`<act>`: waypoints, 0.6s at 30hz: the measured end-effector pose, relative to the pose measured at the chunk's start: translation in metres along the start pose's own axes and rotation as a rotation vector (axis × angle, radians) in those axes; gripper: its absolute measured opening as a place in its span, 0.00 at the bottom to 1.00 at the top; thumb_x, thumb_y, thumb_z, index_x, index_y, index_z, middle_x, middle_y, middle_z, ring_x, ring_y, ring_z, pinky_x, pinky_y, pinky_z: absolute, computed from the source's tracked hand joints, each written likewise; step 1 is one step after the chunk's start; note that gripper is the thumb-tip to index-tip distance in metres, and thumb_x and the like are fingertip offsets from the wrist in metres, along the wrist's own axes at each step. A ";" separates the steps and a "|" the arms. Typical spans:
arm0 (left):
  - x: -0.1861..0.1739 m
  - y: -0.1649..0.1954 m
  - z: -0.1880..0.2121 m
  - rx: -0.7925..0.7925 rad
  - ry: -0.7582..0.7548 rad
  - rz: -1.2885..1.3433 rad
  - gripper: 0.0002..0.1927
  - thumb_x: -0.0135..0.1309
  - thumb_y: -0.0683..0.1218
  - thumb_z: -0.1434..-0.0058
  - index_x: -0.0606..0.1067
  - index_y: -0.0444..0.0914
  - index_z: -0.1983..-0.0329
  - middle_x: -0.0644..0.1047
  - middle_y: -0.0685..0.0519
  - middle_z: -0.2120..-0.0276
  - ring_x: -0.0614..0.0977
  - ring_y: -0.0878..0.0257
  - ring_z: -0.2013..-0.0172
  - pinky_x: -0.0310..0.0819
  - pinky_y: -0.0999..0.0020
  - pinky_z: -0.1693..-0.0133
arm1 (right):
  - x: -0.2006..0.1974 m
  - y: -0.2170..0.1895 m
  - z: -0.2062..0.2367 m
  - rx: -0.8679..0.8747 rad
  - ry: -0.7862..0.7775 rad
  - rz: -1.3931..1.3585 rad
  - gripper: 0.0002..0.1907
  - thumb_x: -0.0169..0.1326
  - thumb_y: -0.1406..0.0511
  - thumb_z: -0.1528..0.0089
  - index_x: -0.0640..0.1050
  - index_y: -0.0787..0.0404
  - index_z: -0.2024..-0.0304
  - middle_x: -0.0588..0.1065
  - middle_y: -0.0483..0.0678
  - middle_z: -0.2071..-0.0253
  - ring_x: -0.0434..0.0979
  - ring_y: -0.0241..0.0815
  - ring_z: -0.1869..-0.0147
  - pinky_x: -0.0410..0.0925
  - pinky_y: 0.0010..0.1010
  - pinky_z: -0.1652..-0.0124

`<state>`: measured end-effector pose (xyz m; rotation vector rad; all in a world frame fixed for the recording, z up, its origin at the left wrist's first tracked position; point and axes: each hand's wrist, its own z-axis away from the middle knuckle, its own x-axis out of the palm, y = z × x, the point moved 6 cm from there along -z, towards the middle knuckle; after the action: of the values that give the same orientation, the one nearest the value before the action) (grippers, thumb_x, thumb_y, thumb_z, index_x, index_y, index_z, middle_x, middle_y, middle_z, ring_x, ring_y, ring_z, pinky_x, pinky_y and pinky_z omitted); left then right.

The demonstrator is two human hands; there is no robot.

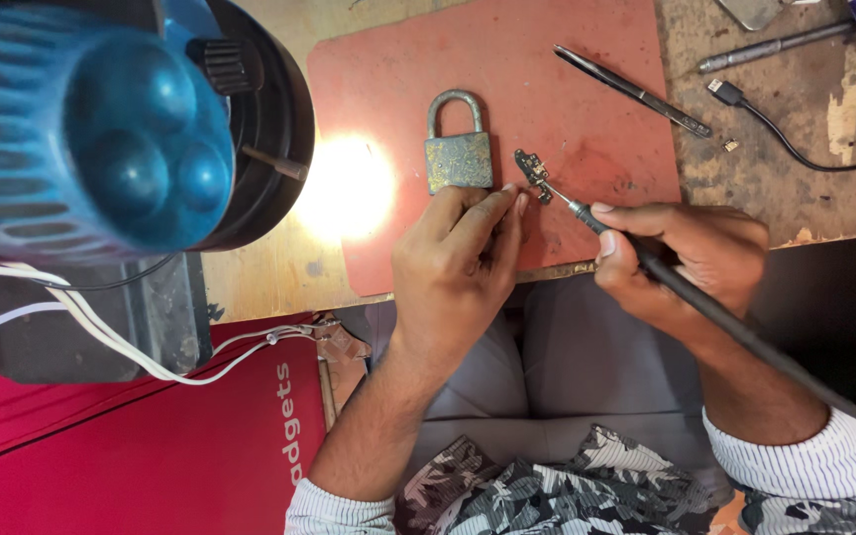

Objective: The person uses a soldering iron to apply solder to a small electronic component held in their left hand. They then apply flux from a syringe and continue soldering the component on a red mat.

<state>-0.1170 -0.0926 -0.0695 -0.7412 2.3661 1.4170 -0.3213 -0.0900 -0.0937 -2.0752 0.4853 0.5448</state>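
My left hand (460, 260) rests on the red mat (398, 69), its fingertips touching the lower edge of an old brass padlock (459, 159) and pressing beside a small dark circuit part (533, 174). My right hand (684, 260) grips a long dark soldering iron (735, 327) like a pen. Its metal tip touches the small circuit part just right of the padlock.
A blue lamp head (91, 129) hangs at the upper left and casts a bright spot on the mat. Tweezers (636, 91), a black cable plug (730, 94) and a metal rod (775, 45) lie at the upper right. White wires (151, 362) cross a red cloth (131, 456).
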 end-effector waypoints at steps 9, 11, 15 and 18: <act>0.001 0.002 -0.001 0.001 -0.014 -0.015 0.05 0.64 0.37 0.34 0.79 0.33 0.56 0.76 0.50 0.66 0.79 0.59 0.71 0.71 0.63 0.69 | 0.001 -0.003 -0.004 -0.068 -0.027 0.053 0.08 0.64 0.70 0.35 0.83 0.66 0.54 0.80 0.50 0.68 0.79 0.34 0.73 0.69 0.23 0.71; 0.001 0.002 -0.001 0.001 -0.009 -0.009 0.05 0.64 0.38 0.33 0.79 0.33 0.56 0.76 0.50 0.66 0.79 0.59 0.71 0.72 0.64 0.68 | 0.001 -0.004 -0.004 -0.079 -0.029 0.054 0.08 0.65 0.70 0.36 0.83 0.66 0.55 0.80 0.50 0.68 0.79 0.35 0.73 0.68 0.23 0.71; 0.002 0.000 -0.001 -0.020 -0.015 -0.009 0.05 0.64 0.38 0.34 0.80 0.33 0.56 0.76 0.50 0.66 0.79 0.60 0.73 0.72 0.64 0.70 | 0.001 -0.005 -0.007 -0.062 -0.038 0.030 0.09 0.65 0.70 0.38 0.83 0.67 0.55 0.80 0.50 0.69 0.78 0.34 0.75 0.68 0.23 0.72; 0.003 0.001 -0.001 -0.006 -0.017 -0.021 0.07 0.63 0.38 0.34 0.80 0.34 0.54 0.76 0.51 0.65 0.80 0.60 0.71 0.73 0.65 0.69 | 0.001 -0.007 -0.008 -0.071 -0.051 0.045 0.09 0.64 0.71 0.38 0.82 0.67 0.55 0.80 0.51 0.68 0.79 0.35 0.74 0.68 0.24 0.72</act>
<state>-0.1197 -0.0939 -0.0697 -0.7498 2.3355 1.4166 -0.3149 -0.0933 -0.0855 -2.1165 0.4900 0.6482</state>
